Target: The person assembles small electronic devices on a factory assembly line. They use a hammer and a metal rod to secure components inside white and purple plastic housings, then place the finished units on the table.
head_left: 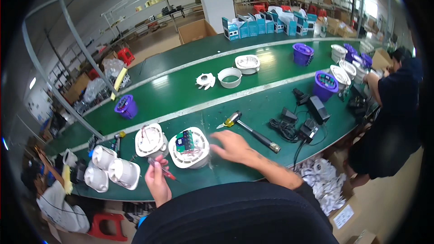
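Note:
Before me on the green bench stands a round white housing (195, 157), its slotted top face up. A green circuit board (186, 142) with thin wires sits on that face. My left hand (158, 182), at the housing's lower left, is closed around a slim dark tool (167, 171) with a red part; its exact kind is unclear. Just right of the housing, my right hand (232, 146) has its fingers apart and holds nothing. Another white housing (150, 140) with wires on top is beside it on the left.
A hammer (257, 133) and a yellow-handled screwdriver (228, 122) lie right of the housing. Black power adapters (309, 130) with cables are farther right. Several white housings (124, 173) stand left. Purple housings (125, 106) sit along the bench. Co-workers are at both ends, one at right (392, 95).

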A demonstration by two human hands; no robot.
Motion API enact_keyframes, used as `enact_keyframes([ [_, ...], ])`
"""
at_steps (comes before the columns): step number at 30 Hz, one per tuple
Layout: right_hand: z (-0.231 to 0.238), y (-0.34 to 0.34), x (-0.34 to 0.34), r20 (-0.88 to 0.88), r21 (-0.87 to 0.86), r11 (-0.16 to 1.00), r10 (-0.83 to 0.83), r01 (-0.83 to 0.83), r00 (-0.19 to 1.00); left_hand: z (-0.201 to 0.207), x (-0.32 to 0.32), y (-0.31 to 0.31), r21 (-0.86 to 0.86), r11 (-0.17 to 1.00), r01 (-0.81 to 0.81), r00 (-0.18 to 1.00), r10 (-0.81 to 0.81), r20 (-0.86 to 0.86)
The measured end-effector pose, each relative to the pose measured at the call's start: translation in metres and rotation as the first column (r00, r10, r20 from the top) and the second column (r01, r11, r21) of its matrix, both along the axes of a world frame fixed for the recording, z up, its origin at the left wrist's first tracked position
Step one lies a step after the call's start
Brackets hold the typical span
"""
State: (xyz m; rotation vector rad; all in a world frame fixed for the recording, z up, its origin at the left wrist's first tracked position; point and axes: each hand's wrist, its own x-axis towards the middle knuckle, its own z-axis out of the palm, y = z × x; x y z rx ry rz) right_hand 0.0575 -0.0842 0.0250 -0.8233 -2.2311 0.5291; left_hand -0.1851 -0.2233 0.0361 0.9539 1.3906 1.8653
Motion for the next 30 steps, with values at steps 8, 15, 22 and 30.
enact_keyframes([
  [8, 0.020, 0.005, -0.109, 0.383, 0.098, 0.992, -0.106, 0.074, 0.918, -0.021, -0.045, -0.035, -0.066, 0.998, -0.004, 0.985, -0.007, -0.173],
  [15, 0.029, -0.002, -0.102, 0.176, -0.051, 0.997, -0.054, 0.064, 0.983, 0.003, -0.034, -0.035, -0.053, 0.998, -0.024, 0.999, 0.025, 0.027],
  [22, -0.014, -0.008, -0.011, -0.424, -0.200, 0.849, -0.525, 0.489, 0.738, 0.032, -0.016, 0.006, 0.288, 0.957, 0.044, 0.998, -0.054, 0.025],
  [30, -0.046, -0.134, 0.074, -0.218, -0.487, 0.749, 0.394, -0.450, 0.893, 0.027, -0.024, -0.012, 0.235, 0.970, 0.068, 0.998, -0.069, -0.007],
])
